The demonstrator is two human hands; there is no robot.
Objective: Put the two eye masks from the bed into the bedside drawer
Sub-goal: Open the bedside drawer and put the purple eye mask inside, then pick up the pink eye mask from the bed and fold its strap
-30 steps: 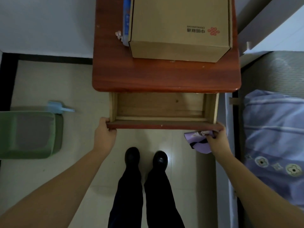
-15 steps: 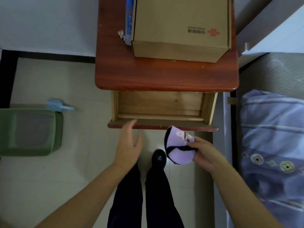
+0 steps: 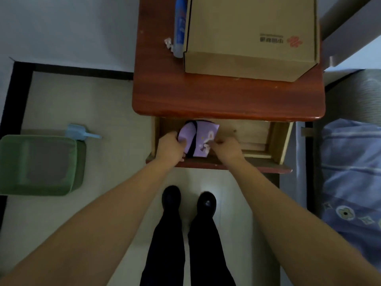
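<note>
Head view — both hands (image 3: 171, 146) (image 3: 224, 148) grip purple eye mask (image 3: 199, 139) over open drawer (image 3: 257, 135).

Two hands (image 3: 171, 146) (image 3: 225, 149), one eye mask (image 3: 198, 141), one drawer (image 3: 255, 137).

— Where's the purple eye mask (image 3: 197, 140)?
— Over the open drawer (image 3: 255, 133), held from both sides: left hand (image 3: 171, 148) on its left end, right hand (image 3: 224, 148) on its right edge.
— Lying flat?
— Can't tell (fingers cover the lower part).
— And up on the bench (image 3: 216, 98)?
— A cardboard box (image 3: 249, 36), a blue tube (image 3: 180, 27) just beside it.
</note>
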